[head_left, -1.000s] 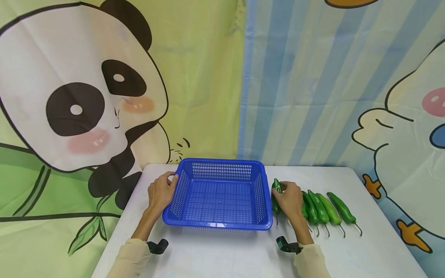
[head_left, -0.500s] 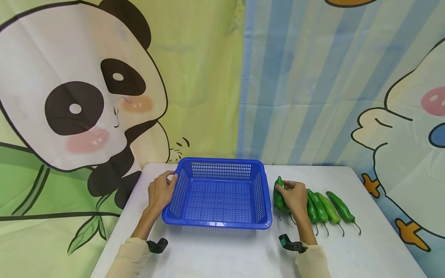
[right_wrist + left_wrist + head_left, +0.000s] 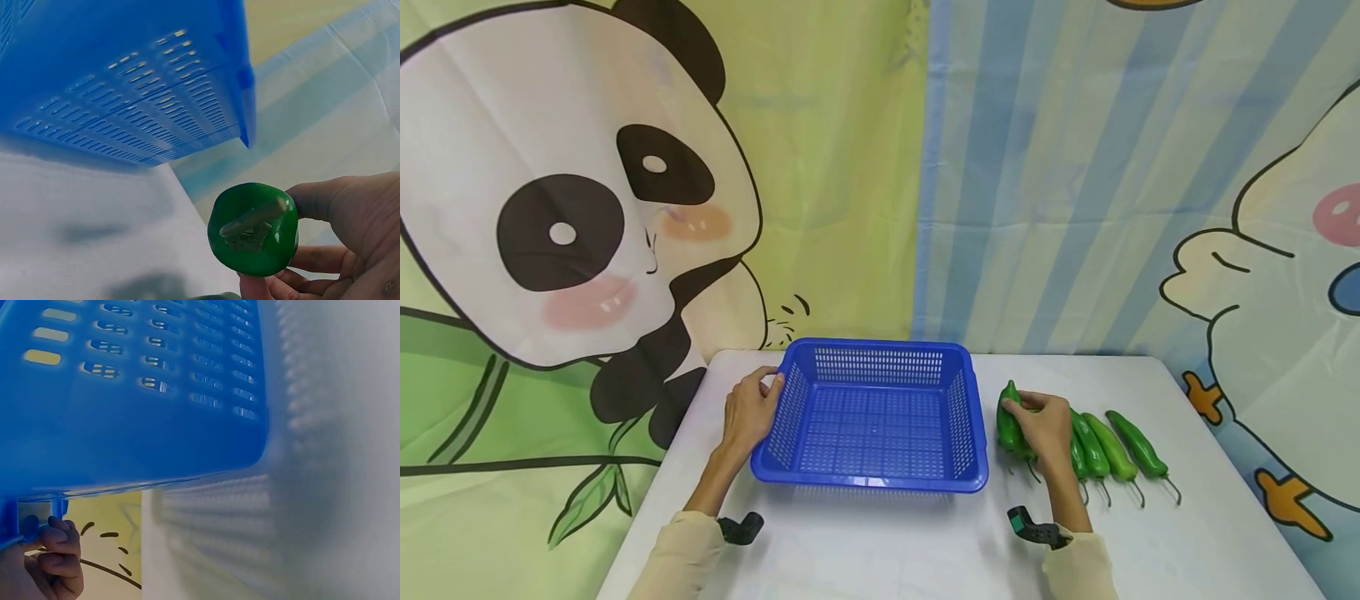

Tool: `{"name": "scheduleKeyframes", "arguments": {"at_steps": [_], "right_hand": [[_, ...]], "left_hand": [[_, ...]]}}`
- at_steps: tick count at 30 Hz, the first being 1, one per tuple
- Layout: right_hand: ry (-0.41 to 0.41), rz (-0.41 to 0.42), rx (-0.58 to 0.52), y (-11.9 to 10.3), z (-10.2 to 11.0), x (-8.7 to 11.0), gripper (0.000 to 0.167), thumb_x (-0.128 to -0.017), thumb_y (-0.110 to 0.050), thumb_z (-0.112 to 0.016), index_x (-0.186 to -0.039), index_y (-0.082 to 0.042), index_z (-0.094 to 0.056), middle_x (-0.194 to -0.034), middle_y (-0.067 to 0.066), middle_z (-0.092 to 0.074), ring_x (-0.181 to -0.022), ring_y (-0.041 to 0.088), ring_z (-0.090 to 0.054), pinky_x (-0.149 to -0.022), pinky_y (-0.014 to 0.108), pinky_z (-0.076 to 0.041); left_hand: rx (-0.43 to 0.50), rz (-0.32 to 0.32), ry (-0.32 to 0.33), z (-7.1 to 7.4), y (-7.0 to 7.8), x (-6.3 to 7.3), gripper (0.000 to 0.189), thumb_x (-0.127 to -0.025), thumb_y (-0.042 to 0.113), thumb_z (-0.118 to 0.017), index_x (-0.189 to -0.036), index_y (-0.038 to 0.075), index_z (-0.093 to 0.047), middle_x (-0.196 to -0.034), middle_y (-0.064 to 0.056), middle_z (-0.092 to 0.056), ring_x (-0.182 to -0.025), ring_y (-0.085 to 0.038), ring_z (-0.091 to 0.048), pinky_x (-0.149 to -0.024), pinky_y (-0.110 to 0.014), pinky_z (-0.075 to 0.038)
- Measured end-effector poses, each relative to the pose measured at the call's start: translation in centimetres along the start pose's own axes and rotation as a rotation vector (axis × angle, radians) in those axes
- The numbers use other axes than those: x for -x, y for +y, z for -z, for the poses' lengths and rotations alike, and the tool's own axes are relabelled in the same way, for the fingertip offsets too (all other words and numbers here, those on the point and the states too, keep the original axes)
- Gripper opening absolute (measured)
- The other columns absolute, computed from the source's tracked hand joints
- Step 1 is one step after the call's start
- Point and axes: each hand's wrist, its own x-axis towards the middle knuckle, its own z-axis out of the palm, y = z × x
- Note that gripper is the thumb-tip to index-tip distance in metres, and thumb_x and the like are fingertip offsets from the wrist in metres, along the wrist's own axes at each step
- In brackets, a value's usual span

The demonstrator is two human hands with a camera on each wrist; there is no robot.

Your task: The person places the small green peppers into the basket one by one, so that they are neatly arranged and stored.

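A blue plastic basket (image 3: pixel 868 485) with slotted walls stands mid-table, nothing lying in it. At its left rim, my left hand (image 3: pixel 751 410) grips the edge near the back corner; the left wrist view shows the curled fingers (image 3: pixel 61 565) there. To the right of the basket, my right hand (image 3: pixel 1048 425) pinches a green pepper (image 3: pixel 1008 421) between thumb and fingers. The right wrist view looks onto this pepper's stem end (image 3: pixel 250 231). Another pepper lies partly hidden below that hand. Several more green peppers (image 3: pixel 1108 446) lie in a row to its right, stems toward me.
The white table (image 3: pixel 880 550) carries everything. Behind it hang a green curtain (image 3: pixel 842 208) with a panda and a blue striped curtain (image 3: pixel 1037 208). Black wrist cameras sit on both forearms, the right one (image 3: pixel 1037 529) near the peppers.
My right hand and its pepper have shifted slightly to the right, away from the basket and over the neighbouring pepper. My left hand and the basket stay put.
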Motion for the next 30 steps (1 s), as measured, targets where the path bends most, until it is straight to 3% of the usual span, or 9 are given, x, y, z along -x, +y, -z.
{"name": "scheduleKeyframes", "arguments": {"at_steps": [5, 14, 30], "right_hand": [[-0.014, 0.000, -0.017, -0.3, 0.6, 0.1, 0.041, -0.099, -0.026, -0.080, -0.128, 0.003, -0.078, -0.119, 0.027, -0.075, -0.109, 0.035, -0.071, -0.077, 0.022, -0.050], [-0.021, -0.063, -0.026, -1.4, 1.3, 0.4, 0.046, -0.098, -0.030, -0.080, -0.132, 0.001, -0.077, -0.122, 0.024, -0.074, -0.111, 0.031, -0.070, -0.072, 0.016, -0.050], [-0.018, -0.024, -0.020, -3.5, 2.2, 1.6, 0.046, -0.098, -0.032, -0.081, -0.130, 0.002, -0.077, -0.127, 0.028, -0.072, -0.109, 0.033, -0.068, -0.069, 0.017, -0.050]], "left_hand": [[0.030, 0.008, -0.005, 0.0, -0.1, -0.1, 0.039, -0.112, 0.029, -0.060, -0.137, 0.001, -0.071, -0.075, -0.011, -0.070, -0.062, -0.021, -0.059, -0.062, -0.035, -0.042], [0.036, 0.022, -0.013, 0.0, -0.1, -0.1, 0.038, -0.112, 0.028, -0.060, -0.137, 0.001, -0.071, -0.075, -0.011, -0.070, -0.061, -0.020, -0.058, -0.060, -0.033, -0.041], [0.069, 0.011, -0.016, -0.1, -0.3, -0.1, 0.037, -0.112, 0.026, -0.060, -0.137, 0.000, -0.070, -0.073, -0.010, -0.067, -0.060, -0.017, -0.056, -0.058, -0.031, -0.041]]}}
